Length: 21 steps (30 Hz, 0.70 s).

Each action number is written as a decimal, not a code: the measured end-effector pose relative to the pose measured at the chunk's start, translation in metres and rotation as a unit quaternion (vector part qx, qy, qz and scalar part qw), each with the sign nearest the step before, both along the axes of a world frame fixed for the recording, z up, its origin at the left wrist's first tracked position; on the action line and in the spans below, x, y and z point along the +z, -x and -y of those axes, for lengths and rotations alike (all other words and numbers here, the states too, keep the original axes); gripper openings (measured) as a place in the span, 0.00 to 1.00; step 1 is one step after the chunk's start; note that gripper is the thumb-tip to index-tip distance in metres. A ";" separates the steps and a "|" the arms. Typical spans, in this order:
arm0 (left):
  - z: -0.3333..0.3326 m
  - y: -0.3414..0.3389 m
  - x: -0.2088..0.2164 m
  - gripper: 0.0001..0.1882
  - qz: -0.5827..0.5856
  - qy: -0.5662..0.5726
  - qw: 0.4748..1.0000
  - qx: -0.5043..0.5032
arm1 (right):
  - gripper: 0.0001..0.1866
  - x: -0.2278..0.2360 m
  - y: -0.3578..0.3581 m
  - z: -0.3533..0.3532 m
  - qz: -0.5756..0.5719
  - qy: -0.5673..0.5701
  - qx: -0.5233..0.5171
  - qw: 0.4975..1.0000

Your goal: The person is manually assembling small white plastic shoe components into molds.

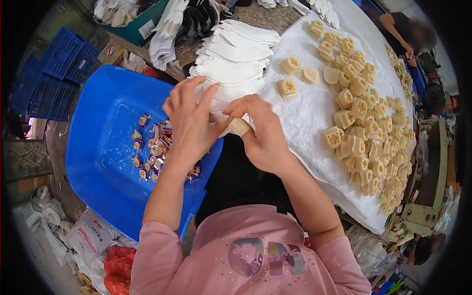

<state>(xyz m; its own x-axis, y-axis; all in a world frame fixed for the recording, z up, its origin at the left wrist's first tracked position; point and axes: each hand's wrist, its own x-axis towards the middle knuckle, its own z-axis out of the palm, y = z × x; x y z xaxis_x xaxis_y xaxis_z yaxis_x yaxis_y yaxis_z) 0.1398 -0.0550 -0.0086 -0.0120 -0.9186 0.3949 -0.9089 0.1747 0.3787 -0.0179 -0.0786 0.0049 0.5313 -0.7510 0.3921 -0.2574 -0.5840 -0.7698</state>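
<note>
My right hand point(265, 135) pinches a small beige plastic piece point(240, 126) between thumb and fingers, in front of my body. On its left, my left hand point(186, 123) has its fingers spread and bent, with the thumb reaching to the near end of the piece. A bit of white material shows beside that thumb; whether the thumb grips it is hidden. Just beyond both hands lies a fanned stack of curved white cut sheets point(241, 54). Many similar beige hollow pieces point(361, 118) are heaped on a white woven sheet point(307, 132) to the right.
A blue tub point(105, 93) at my left holds small shiny pinkish pieces point(160, 142). Blue crates point(69, 59) are stacked at the far left, above plastic sacks point(91, 236) on the floor. A green bin point(142, 24) stands at the back. Another person point(400, 29) is at the far right.
</note>
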 end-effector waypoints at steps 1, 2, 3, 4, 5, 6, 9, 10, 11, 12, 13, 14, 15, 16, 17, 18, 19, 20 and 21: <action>0.000 -0.002 0.000 0.35 -0.001 -0.001 1.000 -0.001 | 0.09 0.011 0.001 -0.003 0.000 -0.001 -0.005 1.000; 0.000 -0.003 0.001 0.35 -0.001 -0.002 1.000 -0.006 | 0.08 0.023 0.003 -0.007 0.109 -0.071 -0.025 0.991; 0.000 -0.004 0.002 0.35 -0.020 -0.013 1.000 0.005 | 0.07 0.033 0.005 -0.010 0.218 -0.139 -0.044 0.965; 0.000 -0.004 0.001 0.34 -0.039 -0.027 0.999 0.017 | 0.07 0.039 0.011 -0.007 0.285 -0.139 -0.033 0.948; 0.000 -0.003 0.001 0.34 -0.039 -0.028 0.999 0.014 | 0.07 0.044 0.019 -0.004 0.351 -0.138 -0.022 0.926; -0.003 -0.001 0.004 0.31 -0.020 0.013 0.999 0.025 | 0.10 0.051 0.024 -0.007 0.394 -0.170 -0.051 0.902; -0.008 0.008 0.003 0.25 -0.091 0.036 0.993 -0.069 | 0.14 0.039 0.044 -0.007 0.475 -0.233 -0.050 0.848; -0.011 0.009 0.003 0.24 -0.174 0.017 0.971 -0.166 | 0.14 0.033 0.049 -0.008 0.475 -0.233 -0.049 0.847; -0.016 0.017 0.002 0.27 -0.370 -0.098 0.885 -0.266 | 0.13 0.025 0.054 -0.012 0.467 -0.266 -0.057 0.841; -0.020 0.023 -0.006 0.29 -0.457 -0.147 0.826 -0.296 | 0.12 0.020 0.057 -0.015 0.459 -0.297 -0.064 0.835; -0.022 0.032 -0.012 0.31 -0.540 -0.195 0.752 -0.325 | 0.12 0.013 0.061 -0.018 0.458 -0.297 -0.065 0.835; -0.025 0.041 -0.013 0.31 -0.540 -0.195 0.751 -0.326 | 0.10 0.006 0.064 -0.020 0.414 -0.320 -0.064 0.850; -0.027 0.051 -0.012 0.29 -0.624 -0.192 0.712 -0.258 | 0.08 0.002 0.069 -0.022 0.369 -0.344 -0.064 0.861; -0.029 0.056 -0.012 0.27 -0.699 -0.187 0.664 -0.188 | 0.07 0.002 0.074 -0.024 0.287 -0.364 -0.079 0.883; -0.028 0.057 -0.014 0.27 -0.700 -0.188 0.663 -0.188 | 0.07 0.001 0.077 -0.021 0.286 -0.364 -0.081 0.882; -0.025 0.060 -0.015 0.26 -0.742 -0.173 0.632 -0.145 | 0.07 -0.001 0.081 -0.015 0.220 -0.354 -0.079 0.905; -0.023 0.062 -0.014 0.24 -0.780 -0.157 0.597 -0.101 | 0.07 -0.003 0.084 -0.006 0.152 -0.342 -0.075 0.924; -0.023 0.063 -0.013 0.21 -0.793 -0.142 0.586 -0.094 | 0.08 -0.011 0.086 0.006 0.140 -0.265 -0.104 0.948; -0.023 0.062 -0.013 0.21 -0.792 -0.146 0.585 -0.098 | 0.08 -0.012 0.086 0.020 0.142 -0.263 -0.109 0.948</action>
<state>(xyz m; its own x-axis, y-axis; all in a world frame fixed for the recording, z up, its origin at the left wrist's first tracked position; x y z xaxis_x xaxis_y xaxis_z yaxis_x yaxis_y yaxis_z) 0.0778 -0.0323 -0.0218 0.0413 -0.9919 -0.1202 0.6485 -0.0649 0.7584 -0.1042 -0.0983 -0.0069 0.2707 -0.9620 0.0360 -0.0672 -0.0561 -0.9962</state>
